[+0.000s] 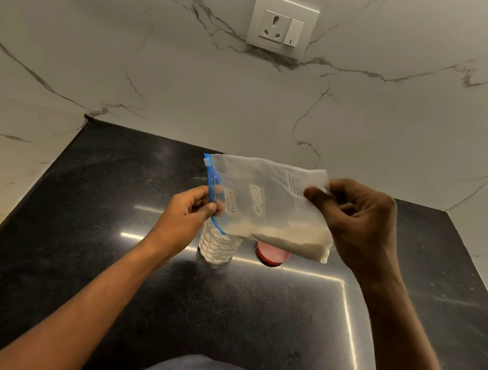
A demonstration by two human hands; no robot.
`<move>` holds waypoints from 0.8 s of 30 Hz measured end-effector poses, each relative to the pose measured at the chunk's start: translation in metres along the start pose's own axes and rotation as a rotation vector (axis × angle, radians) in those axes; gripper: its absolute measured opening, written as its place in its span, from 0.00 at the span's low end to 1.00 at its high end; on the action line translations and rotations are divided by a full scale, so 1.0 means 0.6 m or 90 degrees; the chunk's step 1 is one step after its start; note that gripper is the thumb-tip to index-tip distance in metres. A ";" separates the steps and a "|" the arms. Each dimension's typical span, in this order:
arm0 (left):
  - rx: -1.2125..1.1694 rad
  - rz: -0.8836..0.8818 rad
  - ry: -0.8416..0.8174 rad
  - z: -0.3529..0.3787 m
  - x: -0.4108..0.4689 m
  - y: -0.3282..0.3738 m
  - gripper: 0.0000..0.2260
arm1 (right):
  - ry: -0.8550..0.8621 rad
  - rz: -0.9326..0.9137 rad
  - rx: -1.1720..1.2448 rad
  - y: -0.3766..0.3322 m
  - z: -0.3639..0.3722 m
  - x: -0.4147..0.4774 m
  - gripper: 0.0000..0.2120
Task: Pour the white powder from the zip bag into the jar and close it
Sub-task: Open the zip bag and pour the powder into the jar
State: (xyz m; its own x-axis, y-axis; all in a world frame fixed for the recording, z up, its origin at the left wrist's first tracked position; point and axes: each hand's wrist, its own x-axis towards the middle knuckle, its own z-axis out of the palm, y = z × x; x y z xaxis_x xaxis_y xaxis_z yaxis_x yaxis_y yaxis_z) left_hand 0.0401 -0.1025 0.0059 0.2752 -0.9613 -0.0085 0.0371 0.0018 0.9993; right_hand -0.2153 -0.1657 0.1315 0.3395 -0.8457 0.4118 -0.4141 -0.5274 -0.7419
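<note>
Pinched between thumb and fingers of the left hand (192, 208) is the blue zip strip (212, 186) of the zip bag (266, 195); the bag's opposite, closed end is gripped by the right hand (358, 222). The bag is thus held stretched sideways in the air, its long axis running from one grip to the other, with the mouth end at the left grip. The white powder (288, 238) is gathered along the lower edge, nearer the right grip than the left.

Directly beneath the left grip the jar (216, 249) stands upright on the black countertop (214, 324), its lid off (the mouth is partly hidden by the bag's lower corner). Whether the zip is parted cannot be told. The red lid (271, 256) lies flat just beside the jar, below the powder-laden edge.

For pouring, the right grip would likely have to be raised so that the powder runs toward the zip corner over the jar. Free counter is seen on the body's side of both grips, and its front edge is well apart from the jar.
</note>
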 end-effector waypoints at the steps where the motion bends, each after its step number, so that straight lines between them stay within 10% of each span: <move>1: -0.002 -0.003 -0.001 0.001 0.000 -0.001 0.14 | -0.001 -0.002 -0.011 -0.001 0.002 0.000 0.03; 24: 0.003 0.006 0.008 0.003 0.001 -0.002 0.14 | 0.014 -0.006 0.023 -0.014 -0.003 0.017 0.03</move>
State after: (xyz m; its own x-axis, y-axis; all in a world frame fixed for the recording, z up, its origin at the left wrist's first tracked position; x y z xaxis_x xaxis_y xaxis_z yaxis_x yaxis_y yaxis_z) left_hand 0.0387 -0.1035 0.0047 0.2874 -0.9578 -0.0002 0.0308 0.0091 0.9995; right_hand -0.2097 -0.1701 0.1430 0.3247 -0.8428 0.4294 -0.3797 -0.5319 -0.7569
